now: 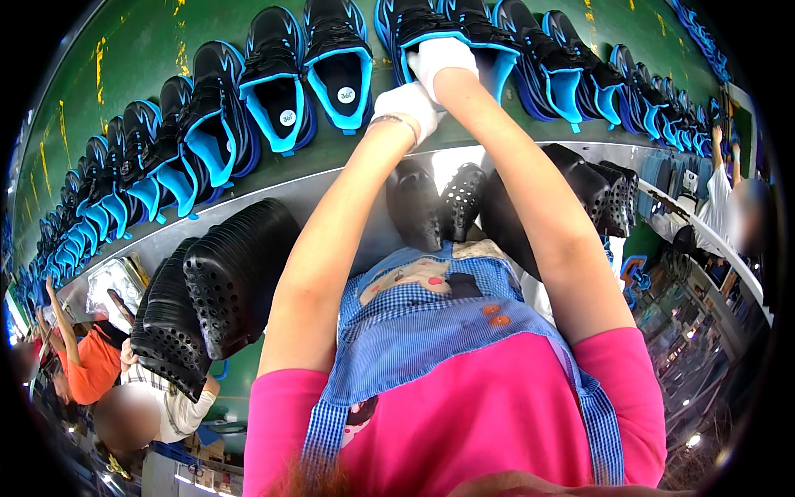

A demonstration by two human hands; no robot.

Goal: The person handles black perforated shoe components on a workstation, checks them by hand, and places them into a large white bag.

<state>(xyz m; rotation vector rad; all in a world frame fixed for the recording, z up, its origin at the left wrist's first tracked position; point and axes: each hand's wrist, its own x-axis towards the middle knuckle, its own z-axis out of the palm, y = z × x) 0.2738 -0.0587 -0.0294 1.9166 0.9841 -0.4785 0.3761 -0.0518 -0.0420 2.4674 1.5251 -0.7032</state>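
Both my hands wear white gloves and meet at a black sneaker [410, 25] with a bright blue lining, its heel toward me. My right hand [443, 65] reaches into the shoe's opening, and its fingers are hidden inside. Just below and to the left, my left hand [410, 109] is curled at the heel end of the same sneaker, its fingertips mostly out of sight. Beside it on the right stands a second sneaker [497, 62], partly covered by my right wrist. To the left, another sneaker [339, 62] shows a round white sticker on its insole.
Matching sneakers line the green work surface [99, 70] on both sides. Stacks of black perforated shoe-shaped pieces [236, 265] sit on the near ledge to the left, with more such pieces [464, 199] between my arms. Other people [87, 364] work at far left and right.
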